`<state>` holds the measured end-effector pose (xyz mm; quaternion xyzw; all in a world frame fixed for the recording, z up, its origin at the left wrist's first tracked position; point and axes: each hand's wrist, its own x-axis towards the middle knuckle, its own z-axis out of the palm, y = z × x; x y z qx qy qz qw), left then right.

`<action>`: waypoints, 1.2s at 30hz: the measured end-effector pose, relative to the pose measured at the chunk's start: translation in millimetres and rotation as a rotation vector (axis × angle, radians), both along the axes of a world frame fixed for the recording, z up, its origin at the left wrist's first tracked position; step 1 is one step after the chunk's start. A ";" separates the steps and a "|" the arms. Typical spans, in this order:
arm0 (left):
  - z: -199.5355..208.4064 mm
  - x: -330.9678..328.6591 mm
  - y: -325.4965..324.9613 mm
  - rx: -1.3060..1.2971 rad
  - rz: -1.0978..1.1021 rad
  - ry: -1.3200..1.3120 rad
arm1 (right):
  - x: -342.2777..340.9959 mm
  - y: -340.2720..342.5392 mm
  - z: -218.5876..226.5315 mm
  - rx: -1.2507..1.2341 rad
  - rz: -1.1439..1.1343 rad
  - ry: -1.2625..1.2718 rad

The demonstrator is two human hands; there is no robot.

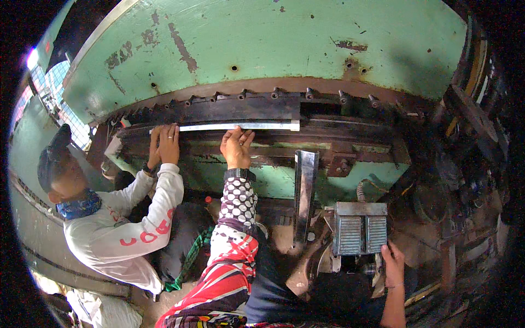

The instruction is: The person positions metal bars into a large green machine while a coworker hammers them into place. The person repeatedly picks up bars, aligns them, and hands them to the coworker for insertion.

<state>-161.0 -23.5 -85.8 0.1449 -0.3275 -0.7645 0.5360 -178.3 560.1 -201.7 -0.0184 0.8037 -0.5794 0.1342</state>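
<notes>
The left hand (236, 146) presses flat-fingered on the thin metal strip (240, 126) under the green press (273, 44); stiff, sharp-edged, best held mid-length. The right hand (392, 266) rests loose, below the press.

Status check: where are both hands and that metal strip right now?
Left hand on the metal strip in the green press. Right hand low, beside the grey pedal box. Co-worker's hands on the strip's left end.

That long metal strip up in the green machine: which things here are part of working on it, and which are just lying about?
In use:
metal strip, lying in the green press
left hand, touching the strip
co-worker's hands, at the strip's left end
right hand, beside the grey pedal box

Lying about:
upright steel bar
bottle with a red cap
</notes>
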 end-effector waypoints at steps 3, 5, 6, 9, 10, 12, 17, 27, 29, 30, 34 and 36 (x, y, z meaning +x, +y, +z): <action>4.8 2.0 4.0 0.055 -0.026 0.001 | 0.3 4.9 -5.0 -0.016 0.001 -0.024; 4.7 1.2 0.6 0.068 -0.035 -0.015 | 1.5 4.4 -10.5 -0.072 -0.005 -0.006; 2.2 -0.8 -0.9 0.048 -0.031 -0.005 | 0.7 4.8 -12.8 -0.083 -0.004 0.009; -3.5 3.2 -12.2 0.039 -0.054 -0.007 | -1.6 4.7 -19.1 -0.082 0.026 0.042; -3.3 1.3 -13.4 0.047 -0.050 -0.020 | -1.6 3.8 -16.6 -0.081 0.020 0.019; -6.7 -0.5 -12.3 -0.040 -0.003 -0.093 | 0.3 1.6 -11.3 -0.078 0.011 -0.028; -2.5 7.0 -14.3 -0.105 -0.012 -0.053 | -0.2 6.7 -22.6 0.009 0.034 0.056; -10.9 11.8 -31.0 -0.035 -0.024 -0.064 | 1.0 4.9 -28.5 0.016 0.053 0.078; -18.1 13.5 -34.7 -0.187 0.033 -0.155 | -2.1 6.8 -23.6 0.020 0.102 0.011; -20.3 14.6 -37.9 -0.188 0.041 -0.157 | -3.6 6.6 -22.1 0.016 0.141 -0.035; -10.2 13.7 -25.6 -0.044 -0.019 -0.065 | 0.6 4.7 -24.5 0.086 0.012 0.105; -3.9 5.3 -13.3 -0.013 -0.014 -0.085 | -1.2 10.7 -28.7 0.054 0.016 0.083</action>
